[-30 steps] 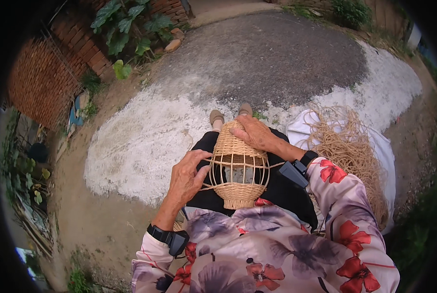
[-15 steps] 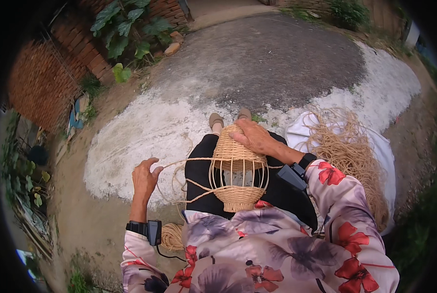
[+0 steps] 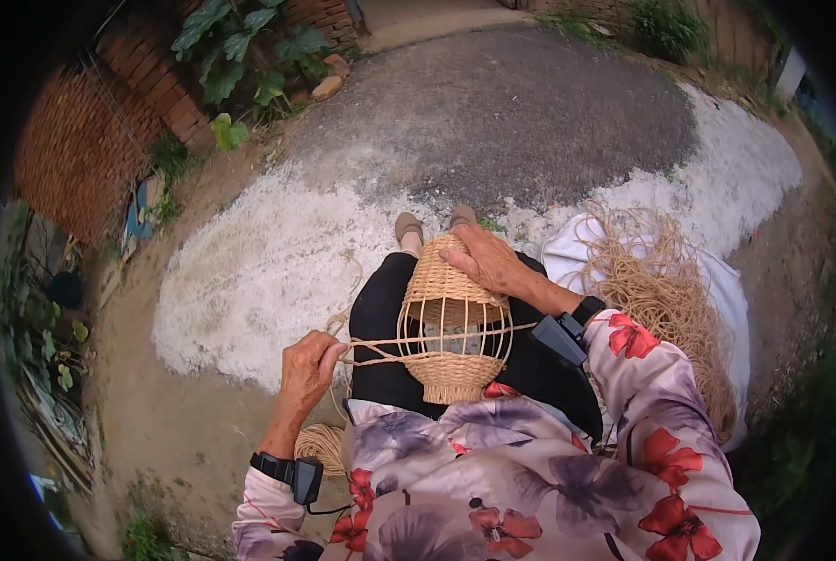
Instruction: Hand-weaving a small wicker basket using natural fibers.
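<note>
A woven basket point(image 3: 455, 372) in natural tan cord lies between my thighs, with a band of bare upright ribs between its two woven parts. My right hand point(image 3: 494, 262) is wrapped over its far woven part, thumb on the near side. Left of the basket, my left hand point(image 3: 307, 374) is closed in a pinch on twisted cord point(image 3: 377, 343). Two strands of this cord run from my fingers to the basket. One crosses the open ribs toward the right; the other meets the edge of the near woven part.
A large loose heap of tan cord point(image 3: 665, 290) lies on a white cloth point(image 3: 560, 245) to my right. A coil of cord point(image 3: 322, 447) rests on the ground beside my left forearm. Brick walls point(image 3: 91, 150) and leafy plants point(image 3: 226, 56) stand at the far left.
My left hand has moved down and right, toward the basket, and its fingers have closed on the cord. The upper strand now lies lower across the ribs. My right hand stays on the basket.
</note>
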### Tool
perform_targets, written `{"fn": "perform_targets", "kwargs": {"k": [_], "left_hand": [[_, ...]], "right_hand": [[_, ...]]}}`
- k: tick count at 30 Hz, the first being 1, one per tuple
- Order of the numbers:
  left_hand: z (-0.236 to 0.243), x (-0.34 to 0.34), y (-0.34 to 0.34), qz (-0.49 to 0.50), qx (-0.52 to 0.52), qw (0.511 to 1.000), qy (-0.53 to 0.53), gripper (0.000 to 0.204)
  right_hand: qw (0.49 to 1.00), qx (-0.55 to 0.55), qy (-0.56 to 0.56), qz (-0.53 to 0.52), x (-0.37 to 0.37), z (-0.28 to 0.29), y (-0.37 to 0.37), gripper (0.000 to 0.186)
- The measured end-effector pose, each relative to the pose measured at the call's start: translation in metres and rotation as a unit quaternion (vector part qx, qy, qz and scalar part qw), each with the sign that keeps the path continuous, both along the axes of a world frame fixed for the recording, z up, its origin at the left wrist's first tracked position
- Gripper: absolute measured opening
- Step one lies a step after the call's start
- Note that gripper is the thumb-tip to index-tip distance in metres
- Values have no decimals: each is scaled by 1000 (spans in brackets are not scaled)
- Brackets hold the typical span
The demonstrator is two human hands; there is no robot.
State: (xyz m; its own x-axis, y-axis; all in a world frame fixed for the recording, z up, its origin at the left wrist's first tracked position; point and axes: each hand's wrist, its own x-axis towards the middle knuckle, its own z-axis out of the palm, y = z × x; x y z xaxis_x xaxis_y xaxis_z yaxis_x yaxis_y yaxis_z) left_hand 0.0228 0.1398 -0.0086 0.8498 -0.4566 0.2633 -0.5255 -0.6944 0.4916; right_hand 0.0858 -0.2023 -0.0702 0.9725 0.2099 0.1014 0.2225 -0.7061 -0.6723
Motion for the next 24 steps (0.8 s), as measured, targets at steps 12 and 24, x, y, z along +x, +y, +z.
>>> {"fn": "perform_targets", "kwargs": {"k": [12, 24], "left_hand": [[23, 17, -5, 78, -22, 991, 106, 28], [18, 63, 109, 162, 163, 969, -89, 16]], "right_hand": [[999, 31, -12, 11, -3, -5, 1, 63], [999, 36, -36, -13, -2, -8, -1, 64]]}}
